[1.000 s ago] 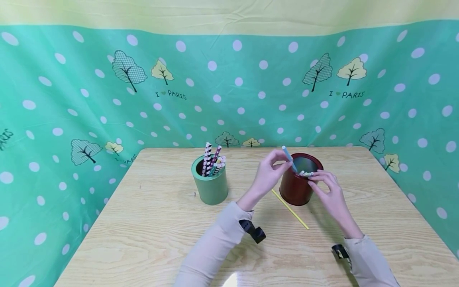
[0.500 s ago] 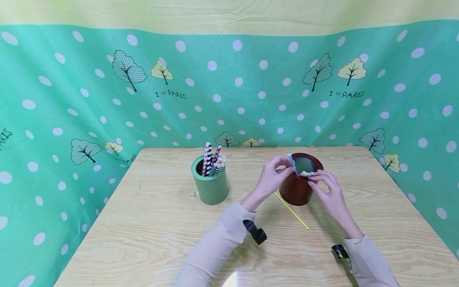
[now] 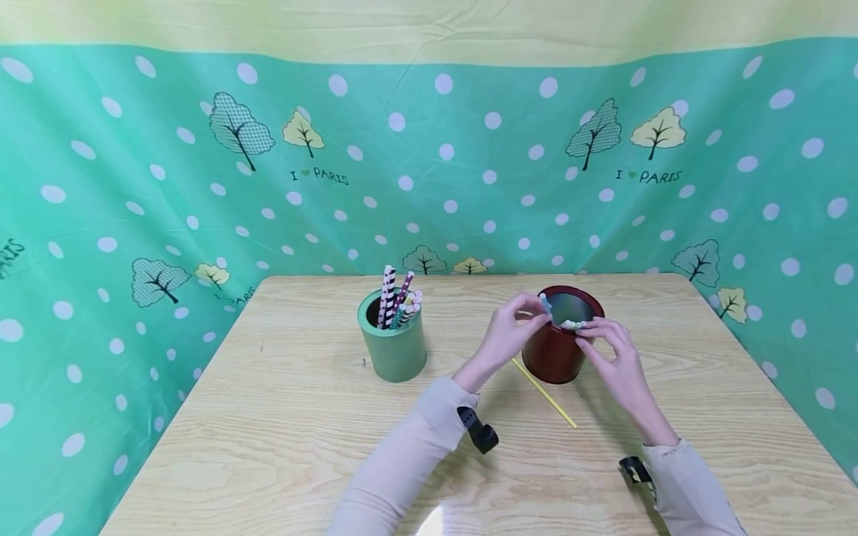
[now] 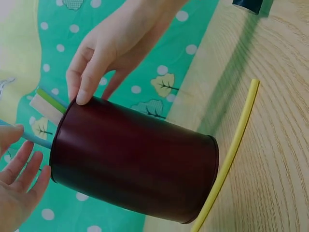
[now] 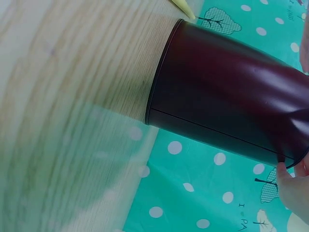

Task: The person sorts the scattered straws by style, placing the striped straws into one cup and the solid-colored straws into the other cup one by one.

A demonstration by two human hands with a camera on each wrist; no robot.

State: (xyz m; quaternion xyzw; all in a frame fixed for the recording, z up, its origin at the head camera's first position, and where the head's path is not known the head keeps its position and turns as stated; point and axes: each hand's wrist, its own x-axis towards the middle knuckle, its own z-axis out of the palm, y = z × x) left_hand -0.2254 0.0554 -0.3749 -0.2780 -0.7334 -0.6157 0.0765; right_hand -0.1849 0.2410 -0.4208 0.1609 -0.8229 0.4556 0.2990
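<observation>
A dark red can (image 3: 556, 353) stands upright on the table. My left hand (image 3: 512, 331) pinches a light blue straw (image 3: 546, 304) at the can's left rim; in the left wrist view this straw (image 4: 37, 139) runs down into the can, its lower part hidden. My right hand (image 3: 620, 365) grips the right side of the rim, thumb against the outer wall. Close to those fingertips, several pale straw ends (image 3: 572, 324) lean over the front rim inside the can. The left wrist view shows a green straw (image 4: 52, 96) and a whitish one (image 4: 46, 108) among them.
A yellow straw (image 3: 546, 396) lies on the wooden table (image 3: 268, 417) before the red can. Left of it, a green can (image 3: 397, 353) holds several patterned straws (image 3: 395, 301). A polka-dot curtain (image 3: 445, 186) hangs behind the table.
My left hand has moved slightly right and down, lowering the blue straw so that less of it shows above the rim. My right hand has stayed on the red can.
</observation>
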